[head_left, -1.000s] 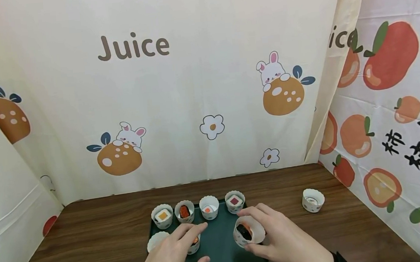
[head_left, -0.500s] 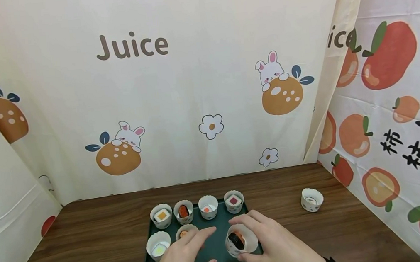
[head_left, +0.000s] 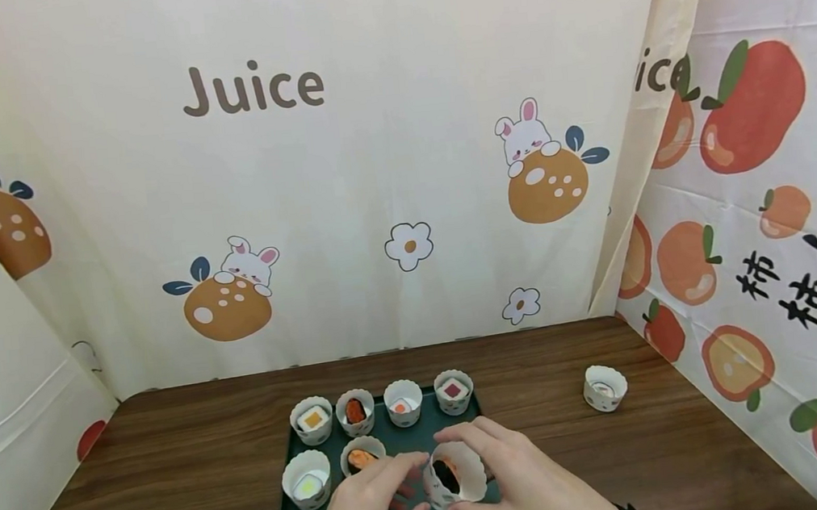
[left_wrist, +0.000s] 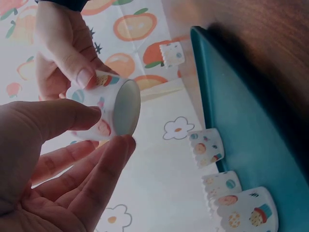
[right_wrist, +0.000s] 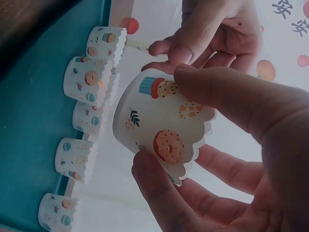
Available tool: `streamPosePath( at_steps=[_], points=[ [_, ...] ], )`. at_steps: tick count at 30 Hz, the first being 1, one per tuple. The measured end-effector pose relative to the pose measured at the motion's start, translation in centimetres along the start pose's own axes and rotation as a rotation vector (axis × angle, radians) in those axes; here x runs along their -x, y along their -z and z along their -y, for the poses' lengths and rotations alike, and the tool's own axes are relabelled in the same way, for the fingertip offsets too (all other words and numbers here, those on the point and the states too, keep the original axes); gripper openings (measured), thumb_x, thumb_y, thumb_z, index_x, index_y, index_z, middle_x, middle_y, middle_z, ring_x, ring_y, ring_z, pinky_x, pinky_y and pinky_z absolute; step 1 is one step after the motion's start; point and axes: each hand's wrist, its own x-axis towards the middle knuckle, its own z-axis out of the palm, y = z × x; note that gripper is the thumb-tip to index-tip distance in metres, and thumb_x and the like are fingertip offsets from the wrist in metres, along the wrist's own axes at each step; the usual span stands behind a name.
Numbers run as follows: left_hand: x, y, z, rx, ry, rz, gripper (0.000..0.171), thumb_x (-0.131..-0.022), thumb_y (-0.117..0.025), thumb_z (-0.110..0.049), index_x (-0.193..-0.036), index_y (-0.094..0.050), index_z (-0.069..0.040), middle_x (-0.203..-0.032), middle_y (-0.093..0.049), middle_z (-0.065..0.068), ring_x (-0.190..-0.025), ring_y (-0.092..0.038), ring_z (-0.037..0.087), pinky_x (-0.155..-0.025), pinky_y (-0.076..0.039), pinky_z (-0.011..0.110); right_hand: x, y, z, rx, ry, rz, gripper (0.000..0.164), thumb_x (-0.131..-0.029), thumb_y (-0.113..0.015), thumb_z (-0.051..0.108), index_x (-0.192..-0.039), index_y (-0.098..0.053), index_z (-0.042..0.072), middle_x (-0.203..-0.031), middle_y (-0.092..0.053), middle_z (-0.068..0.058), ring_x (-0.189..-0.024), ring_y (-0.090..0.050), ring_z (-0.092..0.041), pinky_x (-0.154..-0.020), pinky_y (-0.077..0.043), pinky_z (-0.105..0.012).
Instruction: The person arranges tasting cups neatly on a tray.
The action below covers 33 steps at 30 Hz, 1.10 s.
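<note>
My right hand grips a white paper baking cup between thumb and fingers, above the tray. The cup has a scalloped rim and printed cupcakes and doughnuts, seen in the right wrist view. Inside it lies a black-and-orange piece like toy sushi. My left hand is close to the cup's left side, thumb and fingers spread about it; whether they touch it is unclear. Behind the left hand, a cup with an orange piece is partly hidden.
On the dark green tray stand several similar cups: one with a pale green-and-white piece, and a back row including a cup with a red piece. Another cup stands apart on the wooden table. Printed curtains hang behind and beside it.
My right hand has carried the cup leftward and slightly down. The left hand has moved right toward it, uncovering the cup with the pale green-and-white piece.
</note>
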Motion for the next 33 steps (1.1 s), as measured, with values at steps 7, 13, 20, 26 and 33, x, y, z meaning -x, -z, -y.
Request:
streamPosePath(
  at_steps=[7, 13, 20, 26, 33],
  points=[
    [-0.2, -0.6, 0.2, -0.053, -0.075, -0.082, 0.035, -0.094, -0.082, -0.011, -0.126, -0.071, -0.008, -0.098, -0.073, 0.001, -0.080, -0.066, -0.004, -0.064, -0.057, 0.016, 0.0, -0.2, -0.1, -0.049, -0.034, 0.036, 0.063, -0.094, -0.084, 0.039, -0.149, -0.058, 0.024, -0.135, -0.065, -0.002, -0.112, -0.058, -0.003, -0.085, -0.058, -0.022],
    [-0.3, -0.6, 0.5, -0.047, -0.053, -0.077, 0.041, -0.091, -0.081, -0.003, -0.130, -0.068, -0.008, -0.104, -0.074, 0.004, -0.082, -0.064, -0.005, -0.062, -0.055, 0.014, -0.1, -0.3, -0.1, -0.118, -0.050, 0.045, 0.064, -0.093, -0.086, 0.026, -0.151, -0.057, 0.021, -0.138, -0.063, -0.005, -0.116, -0.060, -0.007, -0.084, -0.063, -0.025],
    [-0.5, -0.3, 0.4, 0.074, 0.057, 0.007, 0.052, -0.092, -0.081, -0.007, -0.141, -0.062, -0.007, -0.111, -0.073, 0.004, -0.090, -0.067, -0.002, -0.067, -0.059, 0.018, -0.3, -0.3, -0.1, -0.107, -0.062, 0.044, 0.062, -0.094, -0.085, 0.021, -0.150, -0.058, 0.016, -0.138, -0.063, -0.006, -0.117, -0.062, -0.010, -0.084, -0.063, -0.024],
    [-0.8, -0.3, 0.2, 0.092, 0.088, 0.012, 0.058, -0.091, -0.085, -0.014, -0.143, -0.061, -0.006, -0.112, -0.073, 0.003, -0.092, -0.066, -0.003, -0.069, -0.060, 0.018, -0.2, -0.2, 0.0, -0.073, -0.053, 0.024, 0.060, -0.094, -0.085, 0.021, -0.148, -0.059, 0.018, -0.138, -0.063, -0.006, -0.119, -0.064, -0.013, -0.083, -0.061, -0.019],
    [-1.1, -0.2, 0.2, 0.072, 0.102, 0.056, 0.067, -0.089, -0.089, -0.025, -0.146, -0.058, -0.008, -0.121, -0.074, 0.008, -0.094, -0.066, -0.001, -0.070, -0.058, 0.018, -0.3, -0.2, 0.1, -0.129, -0.059, 0.033, 0.058, -0.095, -0.083, 0.013, -0.147, -0.059, 0.015, -0.125, -0.066, -0.003, -0.108, -0.066, -0.002, -0.083, -0.061, -0.018]
  ],
)
